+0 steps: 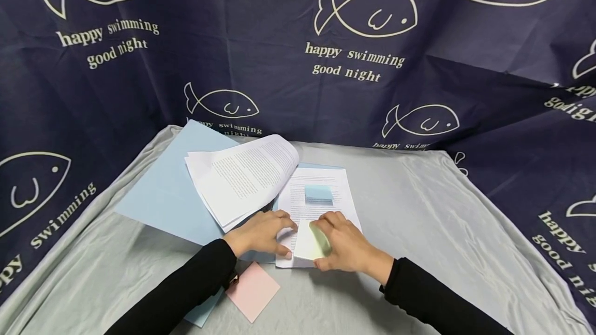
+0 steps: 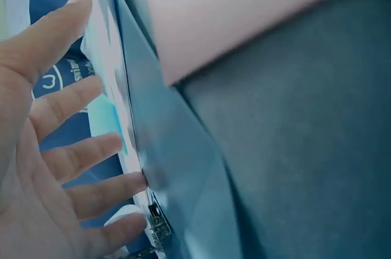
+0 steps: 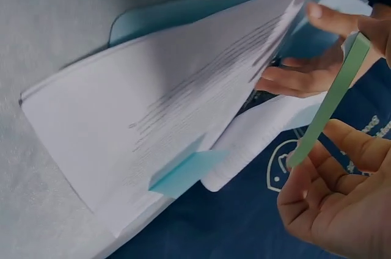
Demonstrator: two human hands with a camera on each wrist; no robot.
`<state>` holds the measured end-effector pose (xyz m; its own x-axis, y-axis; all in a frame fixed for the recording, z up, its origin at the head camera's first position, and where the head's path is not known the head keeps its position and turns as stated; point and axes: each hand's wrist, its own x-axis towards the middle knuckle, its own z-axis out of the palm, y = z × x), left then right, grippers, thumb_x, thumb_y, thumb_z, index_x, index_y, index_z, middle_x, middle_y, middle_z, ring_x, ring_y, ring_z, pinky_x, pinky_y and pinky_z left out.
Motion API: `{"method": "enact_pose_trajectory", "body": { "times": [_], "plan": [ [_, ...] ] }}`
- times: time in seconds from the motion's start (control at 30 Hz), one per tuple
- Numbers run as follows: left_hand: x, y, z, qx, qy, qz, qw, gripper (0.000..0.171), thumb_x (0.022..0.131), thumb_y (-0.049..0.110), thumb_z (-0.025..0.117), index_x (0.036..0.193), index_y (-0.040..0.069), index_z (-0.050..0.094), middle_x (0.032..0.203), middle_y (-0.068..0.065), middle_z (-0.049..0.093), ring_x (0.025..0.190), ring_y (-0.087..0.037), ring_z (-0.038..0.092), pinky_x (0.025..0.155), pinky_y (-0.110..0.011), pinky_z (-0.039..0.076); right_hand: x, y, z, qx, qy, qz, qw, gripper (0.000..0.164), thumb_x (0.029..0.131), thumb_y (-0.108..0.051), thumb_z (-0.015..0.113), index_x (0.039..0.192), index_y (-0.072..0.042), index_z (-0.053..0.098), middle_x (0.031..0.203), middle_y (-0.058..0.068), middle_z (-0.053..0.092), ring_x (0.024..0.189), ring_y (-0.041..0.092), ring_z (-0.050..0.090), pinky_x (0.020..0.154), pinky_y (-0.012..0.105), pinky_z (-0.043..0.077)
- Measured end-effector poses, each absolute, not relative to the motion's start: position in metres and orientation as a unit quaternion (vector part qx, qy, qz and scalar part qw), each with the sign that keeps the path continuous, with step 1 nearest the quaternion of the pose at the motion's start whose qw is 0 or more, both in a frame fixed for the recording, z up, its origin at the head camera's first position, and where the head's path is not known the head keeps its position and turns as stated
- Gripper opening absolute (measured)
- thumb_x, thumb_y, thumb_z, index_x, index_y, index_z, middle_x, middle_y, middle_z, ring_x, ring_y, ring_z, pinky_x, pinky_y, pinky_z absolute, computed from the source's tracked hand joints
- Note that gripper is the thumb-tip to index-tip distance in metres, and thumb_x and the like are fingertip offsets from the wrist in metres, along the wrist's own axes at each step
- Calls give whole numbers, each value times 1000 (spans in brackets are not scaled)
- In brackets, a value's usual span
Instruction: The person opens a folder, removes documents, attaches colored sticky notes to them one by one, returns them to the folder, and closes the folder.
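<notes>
In the head view my right hand (image 1: 346,244) grips a pale green sticky-note pad (image 1: 304,242) by its edges, above the lower part of a printed page (image 1: 298,182). The right wrist view shows that pad edge-on as a green strip (image 3: 333,100) between thumb and fingers. My left hand (image 1: 265,234) hovers just left of the pad, fingers spread in the left wrist view and holding nothing. A light blue sticky note (image 1: 318,194) is stuck on the page's upper part, one side lifted. The pages lie in an open blue folder (image 1: 172,185).
Turned-over printed sheets (image 1: 242,174) curl across the folder's left cover. A metal clip (image 2: 159,225) shows at the folder's spine. A pink sticky pad (image 1: 253,291) and a blue one (image 1: 202,311), partly under my left sleeve, lie on the grey cloth. Navy fabric (image 1: 279,56) hangs behind.
</notes>
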<state>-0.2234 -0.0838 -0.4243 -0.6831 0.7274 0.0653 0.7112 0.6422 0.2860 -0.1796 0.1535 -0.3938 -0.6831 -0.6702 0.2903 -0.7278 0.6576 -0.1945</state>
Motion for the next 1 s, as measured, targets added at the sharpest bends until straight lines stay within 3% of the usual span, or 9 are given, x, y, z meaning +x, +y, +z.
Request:
{"method": "enact_pose_trajectory", "body": {
  "times": [0.23, 0.37, 0.5, 0.73, 1.0],
  "plan": [
    [-220, -78, -422, 358, 924, 133, 6, 98, 60, 67, 72, 136, 11, 47, 126, -4, 53, 114, -21, 49, 82, -45, 36, -196, 154, -399, 383, -905, 167, 82, 69, 59, -33, 81, 117, -1, 59, 108, 7, 51, 97, 21, 43, 75, 31, 45],
    [-219, -75, -422, 342, 928, 149, 2, 110, 58, 73, 69, 142, 10, 36, 131, -6, 52, 117, -18, 49, 80, -43, 36, -205, 154, -402, 398, -896, 177, 83, 70, 59, -32, 82, 117, -1, 59, 107, 7, 51, 96, 21, 43, 76, 31, 44],
    [-219, -74, -423, 339, 927, 158, -15, 103, 63, 71, 67, 140, 9, 39, 128, -8, 55, 114, -18, 51, 82, -47, 37, -209, 152, -405, 404, -891, 191, 77, 70, 58, -30, 83, 117, 0, 59, 107, 8, 51, 96, 22, 42, 74, 30, 43],
    [-220, -74, -424, 337, 925, 167, -51, 89, 65, 65, 70, 131, 9, 50, 102, 3, 64, 100, -14, 57, 79, -43, 37, -210, 150, -407, 397, -892, 208, 60, 70, 59, -28, 84, 118, 0, 58, 107, 8, 49, 98, 22, 41, 75, 31, 43],
    [-221, -75, -424, 340, 922, 172, -64, 86, 64, 63, 71, 128, 9, 53, 98, 4, 66, 95, -12, 59, 76, -39, 37, -211, 154, -400, 382, -889, 251, 12, 73, 61, -35, 86, 120, -2, 58, 111, 5, 47, 105, 20, 39, 82, 35, 42]
  ]
}}
